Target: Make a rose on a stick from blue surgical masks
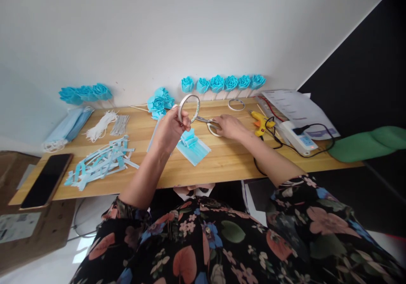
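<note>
My left hand (pixel 173 127) is raised above the wooden table (pixel 222 165), its fingers closed round a white roll of tape (pixel 187 106). My right hand (pixel 229 126) rests on the table with its fingers curled at the white handles of a pair of scissors (pixel 207 123). Between the two hands lies a blue face mask (pixel 194 148) with a small folded blue piece on top of it.
Blue mask roses (pixel 222 83) line the wall, with more roses (pixel 85 92) at the left. Cut blue strips (pixel 101 162), white ear loops (pixel 101 125), stacked masks (pixel 68 125) and a phone (pixel 47 180) lie left. A yellow glue gun (pixel 262 122), power strip (pixel 298 136), papers and another tape ring (pixel 236 104) lie right.
</note>
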`<state>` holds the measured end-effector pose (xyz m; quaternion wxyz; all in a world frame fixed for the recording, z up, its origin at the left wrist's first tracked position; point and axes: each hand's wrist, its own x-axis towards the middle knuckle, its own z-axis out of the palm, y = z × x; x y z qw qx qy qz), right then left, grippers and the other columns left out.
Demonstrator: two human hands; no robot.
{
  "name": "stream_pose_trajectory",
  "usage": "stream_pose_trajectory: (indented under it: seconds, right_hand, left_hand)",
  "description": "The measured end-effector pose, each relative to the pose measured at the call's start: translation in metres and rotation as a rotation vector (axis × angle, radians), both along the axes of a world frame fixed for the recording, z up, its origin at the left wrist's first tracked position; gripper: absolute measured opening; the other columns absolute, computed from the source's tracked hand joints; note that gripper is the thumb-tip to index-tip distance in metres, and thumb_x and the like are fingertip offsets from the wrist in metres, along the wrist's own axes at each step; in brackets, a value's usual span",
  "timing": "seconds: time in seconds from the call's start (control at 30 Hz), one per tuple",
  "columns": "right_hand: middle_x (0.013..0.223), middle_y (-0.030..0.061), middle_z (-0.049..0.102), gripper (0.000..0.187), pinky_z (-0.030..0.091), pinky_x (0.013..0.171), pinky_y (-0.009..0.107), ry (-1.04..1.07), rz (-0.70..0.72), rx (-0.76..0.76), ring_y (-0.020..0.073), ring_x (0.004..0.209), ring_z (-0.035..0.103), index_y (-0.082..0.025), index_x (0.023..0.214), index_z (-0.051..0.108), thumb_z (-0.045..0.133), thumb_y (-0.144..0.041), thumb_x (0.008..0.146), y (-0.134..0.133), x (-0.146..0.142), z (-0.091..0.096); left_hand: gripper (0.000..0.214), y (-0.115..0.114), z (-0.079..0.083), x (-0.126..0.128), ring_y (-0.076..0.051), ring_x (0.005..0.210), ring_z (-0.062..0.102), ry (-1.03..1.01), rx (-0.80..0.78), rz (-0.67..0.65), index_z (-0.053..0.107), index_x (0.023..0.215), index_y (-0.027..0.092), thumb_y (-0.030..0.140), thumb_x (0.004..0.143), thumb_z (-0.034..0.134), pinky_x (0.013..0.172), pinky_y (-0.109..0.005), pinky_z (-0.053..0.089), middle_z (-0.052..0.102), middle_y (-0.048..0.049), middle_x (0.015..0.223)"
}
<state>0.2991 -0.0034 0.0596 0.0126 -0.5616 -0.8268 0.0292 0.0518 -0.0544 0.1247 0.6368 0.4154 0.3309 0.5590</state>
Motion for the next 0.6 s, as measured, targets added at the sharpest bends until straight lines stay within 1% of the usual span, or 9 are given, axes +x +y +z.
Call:
stream_pose_trajectory:
  seconds: [0.1, 0.17, 0.2, 0.27, 0.33, 0.37, 0.43, 0.5, 0.6]
  right_hand:
    - [0.108, 0.0138, 0.075, 0.044, 0.048, 0.078, 0.035, 0.255, -0.103, -0.057, 0.0287, 0.094, 0.069, -0.017, 0.125, 0.064, 0.067, -0.028, 0.083, -0.006, 0.009, 0.007]
    - [0.097, 0.0087, 0.074, 0.05, 0.05, 0.074, 0.034, 0.623, -0.237, -0.173, 0.025, 0.085, 0.069, -0.019, 0.126, 0.06, 0.071, -0.032, 0.078, -0.019, 0.017, 0.016]
    - [0.095, 0.0065, 0.073, 0.054, 0.051, 0.072, 0.034, 0.886, -0.239, -0.267, 0.0235, 0.083, 0.068, -0.021, 0.129, 0.057, 0.07, -0.035, 0.079, -0.028, 0.021, 0.022]
    - [0.102, 0.0054, 0.072, 0.058, 0.053, 0.073, 0.036, 1.33, -0.172, -0.477, 0.0217, 0.081, 0.068, -0.027, 0.129, 0.054, 0.074, -0.043, 0.077, -0.05, 0.025, 0.034]
    - [0.107, 0.008, 0.071, 0.05, 0.053, 0.071, 0.034, 1.567, -0.104, -0.641, 0.0195, 0.079, 0.066, -0.024, 0.115, 0.062, 0.079, -0.047, 0.074, -0.075, 0.023, 0.044]
    - [0.104, 0.0087, 0.07, 0.049, 0.051, 0.067, 0.032, 1.629, -0.063, -0.719, 0.0183, 0.076, 0.063, -0.023, 0.109, 0.064, 0.081, -0.051, 0.073, -0.087, 0.021, 0.047]
    - [0.098, 0.0062, 0.067, 0.053, 0.046, 0.063, 0.029, 1.688, -0.025, -0.786, 0.0161, 0.073, 0.059, -0.024, 0.117, 0.065, 0.082, -0.051, 0.075, -0.106, 0.013, 0.048]
    - [0.09, 0.0035, 0.063, 0.064, 0.043, 0.059, 0.028, 1.7, 0.06, -0.828, 0.0143, 0.068, 0.053, -0.026, 0.125, 0.064, 0.081, -0.063, 0.076, -0.119, 0.006, 0.043]
    - [0.084, 0.0017, 0.058, 0.083, 0.045, 0.065, 0.03, 1.641, 0.21, -0.901, 0.0139, 0.067, 0.048, -0.023, 0.132, 0.062, 0.079, -0.076, 0.07, -0.127, 0.001, 0.031]
  left_hand:
    - [0.041, -0.001, -0.007, -0.005, -0.013, 0.058, 0.056, -0.028, 0.042, 0.012, 0.064, 0.078, 0.016, 0.051, 0.099, 0.056, 0.059, -0.025, 0.046, 0.055, 0.0003, 0.06]
    - [0.038, -0.001, -0.014, -0.01, -0.013, 0.061, 0.057, -0.003, 0.107, 0.027, 0.067, 0.082, 0.016, 0.051, 0.095, 0.061, 0.062, -0.026, 0.047, 0.059, -0.0009, 0.064]
    - [0.037, 0.0, -0.017, -0.013, -0.014, 0.063, 0.058, 0.021, 0.142, 0.031, 0.069, 0.085, 0.015, 0.051, 0.093, 0.063, 0.064, -0.027, 0.048, 0.061, -0.0016, 0.066]
    - [0.038, 0.001, -0.024, -0.015, -0.014, 0.065, 0.057, 0.072, 0.196, 0.03, 0.071, 0.089, 0.014, 0.051, 0.092, 0.064, 0.066, -0.028, 0.047, 0.063, -0.0024, 0.069]
    - [0.039, 0.002, -0.028, -0.015, -0.014, 0.065, 0.057, 0.101, 0.221, 0.013, 0.073, 0.092, 0.014, 0.052, 0.092, 0.063, 0.067, -0.028, 0.047, 0.064, -0.0026, 0.071]
    - [0.039, 0.003, -0.03, -0.014, -0.014, 0.066, 0.058, 0.106, 0.228, -0.004, 0.073, 0.093, 0.014, 0.052, 0.092, 0.062, 0.067, -0.029, 0.047, 0.064, -0.0025, 0.072]
    - [0.04, 0.003, -0.031, -0.01, -0.014, 0.066, 0.058, 0.105, 0.238, -0.051, 0.074, 0.096, 0.014, 0.051, 0.092, 0.062, 0.067, -0.029, 0.046, 0.065, -0.0027, 0.073]
    - [0.041, 0.001, -0.031, -0.005, -0.014, 0.067, 0.058, 0.098, 0.247, -0.101, 0.074, 0.096, 0.014, 0.052, 0.092, 0.062, 0.068, -0.029, 0.047, 0.066, -0.0031, 0.074]
    - [0.043, -0.002, -0.029, 0.001, -0.015, 0.069, 0.059, 0.082, 0.246, -0.15, 0.074, 0.095, 0.013, 0.055, 0.09, 0.065, 0.069, -0.03, 0.047, 0.066, -0.0038, 0.074]
